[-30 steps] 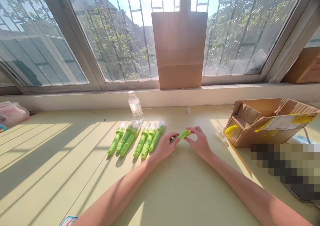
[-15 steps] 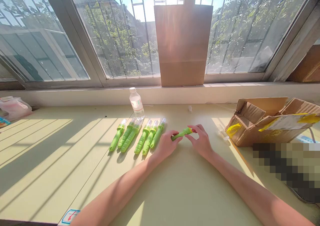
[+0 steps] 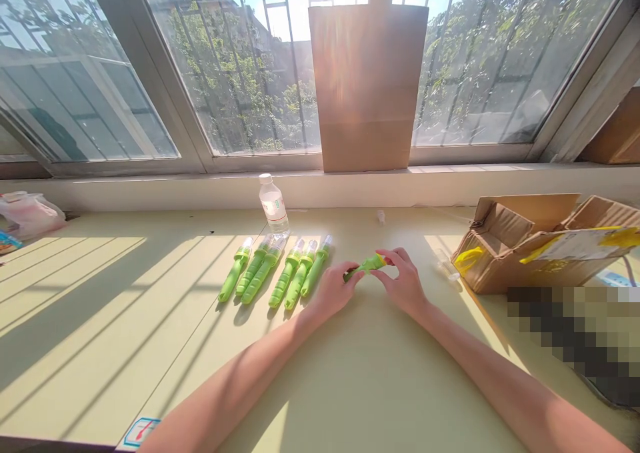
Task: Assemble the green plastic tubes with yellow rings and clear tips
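Note:
Between my two hands is a green tube (image 3: 370,264), slanting up to the right, with a yellow part at its right end. My left hand (image 3: 337,287) grips its lower left end, and my right hand (image 3: 403,279) pinches the yellow end between thumb and fingers. Left of my left hand, several green tubes (image 3: 281,283) with clear caps lie side by side on the pale table, caps pointing away from me. Behind them stands a clear bottle (image 3: 275,213) with a white cap.
An open cardboard box (image 3: 530,259) with yellow tape stands at the right, near clear plastic scraps (image 3: 449,266). A small clear piece (image 3: 381,217) lies at the back. A pink bag (image 3: 33,214) is at the far left. A cardboard sheet (image 3: 367,93) leans against the window.

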A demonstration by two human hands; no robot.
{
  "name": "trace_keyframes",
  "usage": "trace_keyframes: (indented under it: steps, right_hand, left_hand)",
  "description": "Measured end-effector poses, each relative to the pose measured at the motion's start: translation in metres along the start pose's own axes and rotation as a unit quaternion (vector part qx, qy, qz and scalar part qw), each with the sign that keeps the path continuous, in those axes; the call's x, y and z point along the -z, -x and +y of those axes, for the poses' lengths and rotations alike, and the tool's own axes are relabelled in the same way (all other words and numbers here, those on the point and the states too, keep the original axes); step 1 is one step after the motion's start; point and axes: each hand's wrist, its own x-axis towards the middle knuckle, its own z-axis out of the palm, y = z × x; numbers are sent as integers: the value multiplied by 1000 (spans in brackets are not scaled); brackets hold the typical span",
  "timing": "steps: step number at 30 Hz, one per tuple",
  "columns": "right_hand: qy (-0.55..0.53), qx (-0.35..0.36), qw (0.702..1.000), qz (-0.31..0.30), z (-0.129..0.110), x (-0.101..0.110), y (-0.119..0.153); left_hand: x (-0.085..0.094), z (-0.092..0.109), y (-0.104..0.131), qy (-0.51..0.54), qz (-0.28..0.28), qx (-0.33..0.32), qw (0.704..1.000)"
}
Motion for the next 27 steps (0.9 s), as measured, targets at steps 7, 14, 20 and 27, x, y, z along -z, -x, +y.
trace_keyframes:
  steps: [7, 14, 20, 27]
  right_hand:
    - [21, -3, 1000, 5, 1, 0, -1]
    - [21, 10, 1000, 4, 0, -1, 2]
    - [22, 45, 999, -19, 2, 0, 1]
    - [18, 47, 998, -33, 2, 2, 0]
  left_hand:
    - [4, 4, -2, 58, -20, 41, 997]
    - [5, 7, 1, 93, 7, 62, 994]
    - [2, 4, 0, 90, 36, 47, 994]
    - [1, 2, 0, 81, 38, 41, 995]
